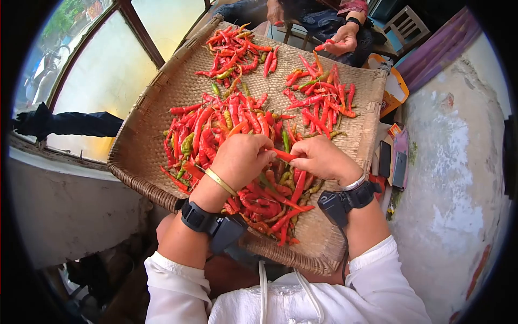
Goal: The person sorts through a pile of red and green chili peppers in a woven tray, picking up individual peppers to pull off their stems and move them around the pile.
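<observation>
A wide woven tray [145, 129] holds a large middle heap of red peppers [202, 127], some of them green or orange. Over this heap, my left hand [243, 162] pinches one end of a red pepper [283, 155]. The other end is between the fingertips of my right hand [324, 159], so the pepper lies level between both hands. Smaller piles of peppers rest at the tray's top left [232, 51] and upper right [326, 97]. Both my wrists wear black strapped devices.
Beyond the tray's far edge, another person's hand [340, 42] holds a red pepper, with their other hand [275, 12] to its left. A window is at left, a rough wall at right. Phones [399, 169] and an orange box [396, 86] lie beside the tray's right edge.
</observation>
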`<action>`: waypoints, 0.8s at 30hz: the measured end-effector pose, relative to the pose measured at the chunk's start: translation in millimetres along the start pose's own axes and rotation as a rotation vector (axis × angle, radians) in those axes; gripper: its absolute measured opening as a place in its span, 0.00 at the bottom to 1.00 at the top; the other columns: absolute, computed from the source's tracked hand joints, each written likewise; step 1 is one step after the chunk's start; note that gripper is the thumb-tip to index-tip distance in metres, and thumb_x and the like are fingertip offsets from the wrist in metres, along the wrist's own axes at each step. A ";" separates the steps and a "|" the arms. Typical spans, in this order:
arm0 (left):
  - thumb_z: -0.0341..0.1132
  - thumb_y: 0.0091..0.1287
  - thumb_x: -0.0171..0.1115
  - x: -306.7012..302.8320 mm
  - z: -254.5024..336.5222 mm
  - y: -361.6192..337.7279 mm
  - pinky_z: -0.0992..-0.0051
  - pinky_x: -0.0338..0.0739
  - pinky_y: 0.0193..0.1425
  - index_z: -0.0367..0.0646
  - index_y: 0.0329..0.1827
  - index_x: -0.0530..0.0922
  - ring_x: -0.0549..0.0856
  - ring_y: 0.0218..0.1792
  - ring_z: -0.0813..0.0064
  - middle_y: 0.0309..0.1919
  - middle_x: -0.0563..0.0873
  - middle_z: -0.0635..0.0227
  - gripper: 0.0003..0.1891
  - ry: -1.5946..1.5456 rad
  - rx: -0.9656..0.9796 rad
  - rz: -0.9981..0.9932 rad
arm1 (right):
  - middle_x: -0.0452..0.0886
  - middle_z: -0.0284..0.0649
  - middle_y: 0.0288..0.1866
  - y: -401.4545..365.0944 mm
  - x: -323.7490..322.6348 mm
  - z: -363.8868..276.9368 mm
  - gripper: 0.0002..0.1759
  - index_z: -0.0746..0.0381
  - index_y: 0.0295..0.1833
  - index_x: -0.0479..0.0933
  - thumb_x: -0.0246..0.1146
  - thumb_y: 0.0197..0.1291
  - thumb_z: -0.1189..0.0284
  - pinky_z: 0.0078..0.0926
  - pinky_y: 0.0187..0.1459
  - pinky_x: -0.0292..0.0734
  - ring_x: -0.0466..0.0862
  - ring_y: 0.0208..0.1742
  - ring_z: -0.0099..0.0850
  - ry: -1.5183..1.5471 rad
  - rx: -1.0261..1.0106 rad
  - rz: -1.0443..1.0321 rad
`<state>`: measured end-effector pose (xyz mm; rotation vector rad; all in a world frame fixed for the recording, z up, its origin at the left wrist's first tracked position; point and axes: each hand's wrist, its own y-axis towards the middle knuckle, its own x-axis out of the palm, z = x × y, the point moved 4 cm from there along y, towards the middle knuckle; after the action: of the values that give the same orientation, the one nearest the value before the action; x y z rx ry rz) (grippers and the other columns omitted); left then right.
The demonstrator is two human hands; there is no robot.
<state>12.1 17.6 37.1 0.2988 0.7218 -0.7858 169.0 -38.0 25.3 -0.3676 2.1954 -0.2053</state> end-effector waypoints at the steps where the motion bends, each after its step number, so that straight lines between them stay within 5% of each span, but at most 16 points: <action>1: 0.38 0.54 0.61 -0.4 -5.1 -0.8 0.62 0.75 0.34 0.42 0.32 0.79 0.82 0.29 0.57 0.24 0.81 0.57 0.09 0.085 0.020 0.098 | 0.79 0.46 0.26 -0.7 -3.7 5.7 0.11 0.60 0.33 0.79 0.62 0.48 0.65 0.36 0.35 0.72 0.79 0.31 0.42 0.003 0.054 -0.035; 4: 0.36 0.54 0.61 -5.3 -10.5 -1.0 0.63 0.75 0.34 0.41 0.37 0.79 0.82 0.29 0.57 0.23 0.81 0.57 0.10 0.316 -0.029 0.123 | 0.79 0.36 0.26 7.3 -21.0 30.4 0.13 0.64 0.41 0.77 0.60 0.56 0.67 0.23 0.24 0.72 0.80 0.28 0.25 0.481 0.210 0.066; 7: 0.37 0.54 0.60 -1.3 -18.6 0.8 0.62 0.75 0.34 0.42 0.35 0.79 0.81 0.31 0.56 0.25 0.81 0.58 0.10 0.393 -0.028 0.101 | 0.76 0.38 0.41 12.3 -45.0 37.5 0.29 0.72 0.62 0.59 0.56 0.61 0.66 0.12 0.23 0.72 0.79 0.30 0.19 1.129 0.128 0.638; 10: 0.37 0.53 0.60 2.4 -22.4 2.5 0.62 0.75 0.34 0.43 0.33 0.78 0.82 0.31 0.58 0.27 0.81 0.59 0.09 0.460 -0.009 0.064 | 0.77 0.37 0.40 17.4 -36.2 32.5 0.26 0.72 0.61 0.62 0.56 0.61 0.67 0.12 0.23 0.71 0.79 0.31 0.19 1.006 0.219 0.603; 14: 0.39 0.53 0.60 6.7 -20.3 2.9 0.62 0.76 0.34 0.43 0.31 0.78 0.82 0.32 0.59 0.27 0.81 0.60 0.09 0.534 -0.045 -0.063 | 0.79 0.35 0.32 35.0 7.9 15.9 0.21 0.66 0.55 0.71 0.59 0.57 0.69 0.20 0.31 0.72 0.78 0.31 0.22 0.591 0.082 0.155; 16: 0.40 0.53 0.60 13.9 -23.7 3.6 0.62 0.76 0.34 0.43 0.31 0.78 0.82 0.32 0.59 0.26 0.81 0.60 0.10 0.532 -0.048 -0.094 | 0.79 0.38 0.32 37.7 23.3 5.8 0.22 0.62 0.57 0.70 0.58 0.55 0.72 0.24 0.36 0.73 0.78 0.31 0.27 0.298 0.002 0.125; 17: 0.40 0.53 0.61 17.6 -24.9 3.6 0.62 0.76 0.34 0.43 0.30 0.78 0.82 0.31 0.60 0.26 0.81 0.60 0.10 0.542 -0.041 -0.120 | 0.79 0.44 0.34 38.5 30.2 1.0 0.23 0.56 0.57 0.70 0.54 0.53 0.77 0.31 0.38 0.74 0.80 0.35 0.37 0.198 0.021 0.108; 24: 0.39 0.54 0.60 22.0 -20.2 1.0 0.63 0.78 0.33 0.44 0.30 0.79 0.83 0.30 0.60 0.24 0.82 0.61 0.08 0.534 0.011 -0.153 | 0.78 0.49 0.33 44.1 53.7 -3.2 0.16 0.55 0.44 0.72 0.53 0.48 0.80 0.42 0.37 0.73 0.79 0.38 0.48 -0.044 -0.259 0.264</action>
<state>13.9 16.5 7.2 0.4763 1.2537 -0.8642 127.4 -14.3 -25.1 -0.2169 2.2045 0.2317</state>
